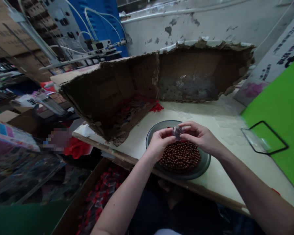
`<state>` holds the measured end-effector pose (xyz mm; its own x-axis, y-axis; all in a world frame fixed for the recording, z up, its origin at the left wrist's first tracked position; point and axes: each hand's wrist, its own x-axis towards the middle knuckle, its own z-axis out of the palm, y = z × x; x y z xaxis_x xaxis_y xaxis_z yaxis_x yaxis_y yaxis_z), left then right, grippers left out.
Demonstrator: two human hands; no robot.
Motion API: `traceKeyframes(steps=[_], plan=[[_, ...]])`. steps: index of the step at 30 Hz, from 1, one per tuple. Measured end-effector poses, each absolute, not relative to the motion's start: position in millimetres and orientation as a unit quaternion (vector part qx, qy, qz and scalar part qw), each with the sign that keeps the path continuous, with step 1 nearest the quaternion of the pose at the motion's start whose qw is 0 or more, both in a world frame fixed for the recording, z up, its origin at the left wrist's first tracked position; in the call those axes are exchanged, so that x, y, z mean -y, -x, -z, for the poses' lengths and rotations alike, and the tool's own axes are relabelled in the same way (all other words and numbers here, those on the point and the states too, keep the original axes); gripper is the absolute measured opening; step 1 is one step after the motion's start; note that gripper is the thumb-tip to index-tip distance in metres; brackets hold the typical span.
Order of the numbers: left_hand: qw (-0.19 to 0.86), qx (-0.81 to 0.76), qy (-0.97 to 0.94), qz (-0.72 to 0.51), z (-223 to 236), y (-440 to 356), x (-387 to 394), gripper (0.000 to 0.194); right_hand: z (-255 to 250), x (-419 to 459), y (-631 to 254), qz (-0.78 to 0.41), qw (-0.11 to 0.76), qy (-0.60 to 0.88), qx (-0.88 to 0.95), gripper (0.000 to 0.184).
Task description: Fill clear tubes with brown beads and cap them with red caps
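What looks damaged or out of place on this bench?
The cardboard box looks damaged: its walls are torn, leaving ragged, peeling top edges. Red scraps also stick out at its base onto the white tabletop.

Head view: the left hand (160, 144) and right hand (201, 137) meet above a round grey dish (206, 162), their fingers closed around a small clear plastic piece (177, 133). Brown beads (180, 157) lie heaped in the dish, just below the hands. The dish rests on a pale tabletop (225, 178) in front of a torn cardboard box (112, 98), with a green board (276, 153) at right.
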<state>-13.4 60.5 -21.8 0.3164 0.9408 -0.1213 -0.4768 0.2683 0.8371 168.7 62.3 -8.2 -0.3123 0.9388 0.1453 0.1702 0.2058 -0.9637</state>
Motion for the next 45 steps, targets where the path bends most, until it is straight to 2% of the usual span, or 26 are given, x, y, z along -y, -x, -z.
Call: traceKeyframes(steps=[11, 19, 28, 37, 45], plan=[[0.747, -0.297, -0.362, -0.472, 2, 21, -48, 0.042, -25, -59, -172, -0.488, 0.358, 0.407, 0.684, 0.031], [0.738, -0.301, -0.392, -0.46, 0, 23, -44, 0.038, -25, -56, -176, -0.525, 0.357, 0.408, 0.656, 0.031], [0.728, -0.293, -0.468, -0.406, 6, 31, -45, 0.038, -30, -56, -183, -0.552, 0.287, 0.405, 0.669, 0.027], [0.758, -0.297, -0.459, -0.356, 1, 35, -41, 0.042, -42, -60, -191, -0.494, 0.16, 0.424, 0.742, 0.022], [0.763, -0.286, -0.446, -0.369, 7, 30, -40, 0.038, -45, -62, -193, -0.498, 0.146, 0.409, 0.751, 0.019]])
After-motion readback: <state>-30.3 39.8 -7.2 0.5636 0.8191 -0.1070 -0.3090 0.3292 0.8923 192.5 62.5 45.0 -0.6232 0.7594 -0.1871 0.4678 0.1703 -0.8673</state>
